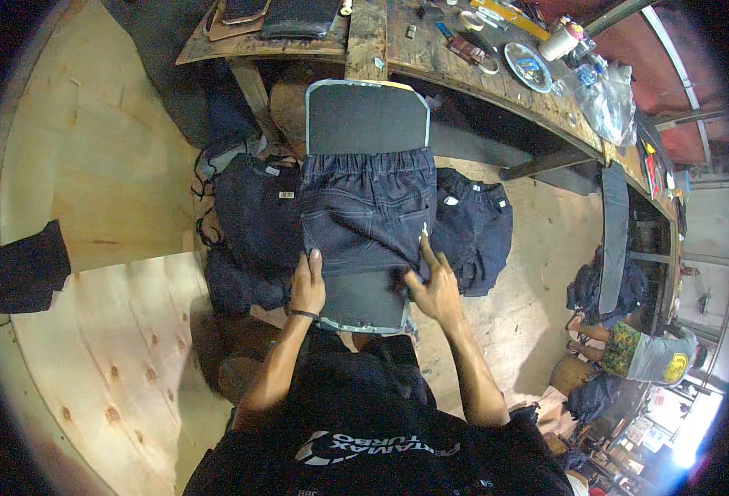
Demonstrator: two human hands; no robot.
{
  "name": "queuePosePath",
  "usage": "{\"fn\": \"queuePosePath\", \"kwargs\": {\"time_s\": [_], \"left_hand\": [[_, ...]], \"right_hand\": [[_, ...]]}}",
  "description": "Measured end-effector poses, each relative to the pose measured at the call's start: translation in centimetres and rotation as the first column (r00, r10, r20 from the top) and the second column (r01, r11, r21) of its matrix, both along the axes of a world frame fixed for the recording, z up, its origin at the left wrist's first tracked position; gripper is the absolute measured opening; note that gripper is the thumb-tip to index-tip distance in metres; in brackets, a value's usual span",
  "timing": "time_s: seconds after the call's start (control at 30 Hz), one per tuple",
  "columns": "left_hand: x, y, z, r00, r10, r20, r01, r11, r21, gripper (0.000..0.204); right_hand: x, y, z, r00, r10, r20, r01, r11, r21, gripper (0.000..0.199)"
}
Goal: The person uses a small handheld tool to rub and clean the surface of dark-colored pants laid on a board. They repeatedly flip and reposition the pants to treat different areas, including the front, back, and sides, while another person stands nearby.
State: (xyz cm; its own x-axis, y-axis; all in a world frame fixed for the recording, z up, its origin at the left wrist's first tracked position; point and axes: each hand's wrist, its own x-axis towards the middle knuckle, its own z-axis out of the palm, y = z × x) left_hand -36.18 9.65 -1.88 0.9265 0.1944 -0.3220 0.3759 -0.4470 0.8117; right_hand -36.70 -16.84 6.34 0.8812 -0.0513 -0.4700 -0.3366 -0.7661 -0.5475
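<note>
Head view: dark denim shorts (pixel 369 211) are lying flat over a grey board (pixel 366 116) at centre frame, waistband toward 12 o'clock, hem toward 6. Doing this well likely means pulling the hem evenly from both corners and keeping the fabric square to the board edges. Left hand (pixel 307 285) is resting at the hem's 7 o'clock corner, fingers mostly closed, pinching the fabric edge. Right hand (pixel 432 285) is sitting at the 5 o'clock corner, half open, index finger pressing the cloth, other fingers curling on the hem. More dark shorts (pixel 474 227) are piling at 3 o'clock, another pile (pixel 253 215) at 9. Cluttered tabletop (pixel 464 70) running at 1 o'clock.
</note>
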Motion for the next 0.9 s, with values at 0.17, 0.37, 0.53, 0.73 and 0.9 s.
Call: {"fn": "queuePosePath", "kwargs": {"time_s": [0.17,0.37,0.53,0.73,0.9], "left_hand": [[9.6,0.1,-0.7,0.995,-0.076,0.072,0.077,0.997,-0.021,0.090],[2.3,-0.1,-3.6,0.994,-0.036,0.101,0.038,0.999,-0.018,0.086],[-10.4,1.7,2.4,0.988,-0.120,-0.102,0.136,0.975,0.173,0.064],[-7.9,8.4,2.2,0.911,-0.412,-0.027,0.396,0.853,0.341,0.046],[-14.3,10.1,1.6,0.854,-0.497,-0.150,0.519,0.824,0.225,0.051]], "right_hand": [[8.7,-2.3,-3.0,0.987,-0.021,0.156,-0.026,0.956,0.292,0.093],[3.9,-3.2,-4.6,0.987,0.161,-0.005,-0.145,0.900,0.410,0.075],[-6.5,1.1,0.4,0.988,0.062,-0.142,-0.036,0.984,0.177,0.074],[-7.9,2.6,3.4,0.983,0.099,0.156,-0.078,0.988,-0.135,0.073],[-9.6,2.0,3.4,0.970,0.226,0.085,-0.220,0.972,-0.082,0.067]]}}
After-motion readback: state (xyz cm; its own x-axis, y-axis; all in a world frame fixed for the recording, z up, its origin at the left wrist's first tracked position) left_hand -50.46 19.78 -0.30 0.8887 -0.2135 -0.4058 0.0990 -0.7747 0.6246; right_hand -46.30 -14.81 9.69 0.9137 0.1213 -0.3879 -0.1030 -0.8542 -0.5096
